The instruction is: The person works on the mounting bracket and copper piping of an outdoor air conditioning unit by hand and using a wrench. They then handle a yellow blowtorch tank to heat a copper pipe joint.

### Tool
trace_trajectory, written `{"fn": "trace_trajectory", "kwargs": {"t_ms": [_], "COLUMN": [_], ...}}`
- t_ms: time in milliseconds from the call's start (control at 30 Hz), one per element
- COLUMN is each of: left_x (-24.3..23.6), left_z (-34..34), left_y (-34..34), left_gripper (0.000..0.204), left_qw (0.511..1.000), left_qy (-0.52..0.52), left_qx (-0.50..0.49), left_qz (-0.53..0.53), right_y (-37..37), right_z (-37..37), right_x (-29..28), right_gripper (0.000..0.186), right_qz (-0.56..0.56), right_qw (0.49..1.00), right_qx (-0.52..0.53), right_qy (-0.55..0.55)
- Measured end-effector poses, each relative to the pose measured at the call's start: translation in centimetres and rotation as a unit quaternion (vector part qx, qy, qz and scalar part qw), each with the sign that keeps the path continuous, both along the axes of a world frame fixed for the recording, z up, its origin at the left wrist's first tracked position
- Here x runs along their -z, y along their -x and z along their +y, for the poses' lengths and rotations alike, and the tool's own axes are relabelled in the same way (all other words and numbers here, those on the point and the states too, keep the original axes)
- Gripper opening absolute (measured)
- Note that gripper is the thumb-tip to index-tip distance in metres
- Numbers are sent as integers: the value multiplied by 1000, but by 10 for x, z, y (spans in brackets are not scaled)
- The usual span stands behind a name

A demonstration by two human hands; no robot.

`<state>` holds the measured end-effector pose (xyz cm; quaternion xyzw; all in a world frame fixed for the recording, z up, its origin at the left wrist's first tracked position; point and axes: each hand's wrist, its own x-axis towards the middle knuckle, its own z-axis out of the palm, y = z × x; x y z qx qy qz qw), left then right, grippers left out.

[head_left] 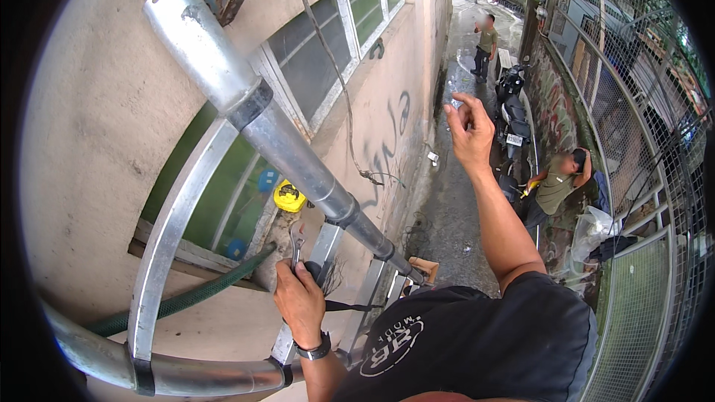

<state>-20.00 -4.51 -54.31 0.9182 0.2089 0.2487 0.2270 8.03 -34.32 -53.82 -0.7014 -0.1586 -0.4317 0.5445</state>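
My left hand (pixel 299 299), with a dark watch at the wrist, is closed around a metal wrench (pixel 296 242) whose jaw end points up. It is beside a rung of a silver telescoping ladder (pixel 298 152) that leans along the wall. My right hand (pixel 473 134) is raised over the alley, away from the ladder. Its fingers are curled, with thumb and forefinger brought together. A small pale spot shows at their tips, too small to name. A yellow tape measure (pixel 289 197) lies by the window ledge, just above the wrench.
A beige wall with louvred windows (pixel 313 37) rises on the left. A green hose (pixel 186 299) passes behind the ladder. Below, one person (pixel 485 45) stands in the alley and another (pixel 555 190) is near parked motorcycles (pixel 512 115). Wire-mesh fencing (pixel 633 313) lines the right side.
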Motion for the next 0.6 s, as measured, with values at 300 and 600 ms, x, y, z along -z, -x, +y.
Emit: {"fn": "trace_trajectory", "kwargs": {"t_ms": [300, 600], "left_x": [-1, 4], "left_z": [-1, 3], "left_y": [1, 1], "left_gripper": [14, 16], "left_qw": [1000, 1000], "left_qy": [-3, -22], "left_qx": [6, 11], "left_qz": [-13, -4], "right_y": [32, 10], "right_z": [17, 40], "right_x": [-11, -98], "right_gripper": [57, 70], "right_qz": [-3, -367], "right_qw": [994, 858], "right_qx": [-20, -1], "right_qy": [110, 359]}}
